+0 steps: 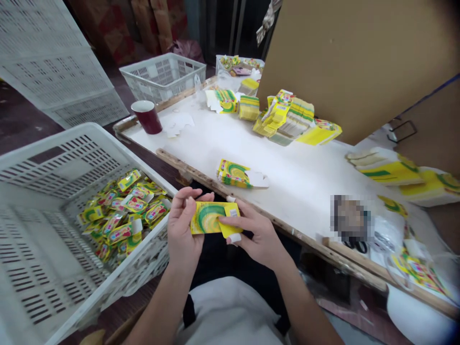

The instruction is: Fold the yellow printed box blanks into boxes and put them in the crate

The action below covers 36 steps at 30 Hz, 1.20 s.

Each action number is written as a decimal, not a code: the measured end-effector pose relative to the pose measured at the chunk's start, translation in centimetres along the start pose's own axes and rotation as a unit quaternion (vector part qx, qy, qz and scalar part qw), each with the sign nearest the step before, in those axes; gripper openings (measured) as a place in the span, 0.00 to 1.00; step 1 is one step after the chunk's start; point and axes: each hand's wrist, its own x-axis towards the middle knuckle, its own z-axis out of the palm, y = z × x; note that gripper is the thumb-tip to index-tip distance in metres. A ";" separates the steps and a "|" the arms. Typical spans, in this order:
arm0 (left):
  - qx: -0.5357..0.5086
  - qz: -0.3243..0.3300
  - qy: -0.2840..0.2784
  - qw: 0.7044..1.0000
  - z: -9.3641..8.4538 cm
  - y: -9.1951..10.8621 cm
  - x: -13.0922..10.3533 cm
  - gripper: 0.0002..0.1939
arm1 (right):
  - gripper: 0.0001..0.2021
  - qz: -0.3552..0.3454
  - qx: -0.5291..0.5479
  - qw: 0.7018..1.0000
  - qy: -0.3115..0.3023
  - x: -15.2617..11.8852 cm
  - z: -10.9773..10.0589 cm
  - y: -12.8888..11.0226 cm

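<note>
Between my two hands, in front of the table edge, is a small yellow and green printed carton point(209, 218). My left hand point(184, 223) grips its left end, thumb on the near side and fingers behind. At the other end my right hand point(257, 230) holds the carton by its yellow flap with a barcode, the index finger lying across it. White tabs stick out beside the flap. Just beyond my hands, a small stack of flat cartons point(235, 173) lies on the white table point(201, 148).
To my left stands a white plastic crate point(81, 136) holding many small yellow packets point(124, 211). A dark red mug point(146, 117) is at the table's left edge. Bundles of cartons point(287, 115) line the back, before a large brown board point(345, 62). Scissors point(355, 245) lie at right.
</note>
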 end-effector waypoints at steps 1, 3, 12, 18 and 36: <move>0.005 -0.015 -0.022 1.000 0.1 -0.2 -0.2 0.06 | 0.11 0.013 0.018 0.999 0.025 0.1 0.2 0.0; 0.017 -0.037 -0.054 0.998 0.2 -0.6 -0.6 0.07 | 0.09 0.047 0.062 0.993 0.087 0.2 1.0 0.2; 0.546 0.284 0.089 0.783 -4.7 4.0 3.2 0.19 | 0.30 0.092 -0.165 0.965 0.180 4.6 -1.4 6.3; 0.538 0.217 0.029 0.814 -5.8 2.6 4.3 0.27 | 0.20 0.128 -0.331 0.927 0.116 6.9 -3.1 9.9; 0.147 0.135 0.009 0.980 -0.1 -2.4 0.6 0.08 | 0.28 0.134 0.253 0.958 0.016 -0.3 5.0 1.4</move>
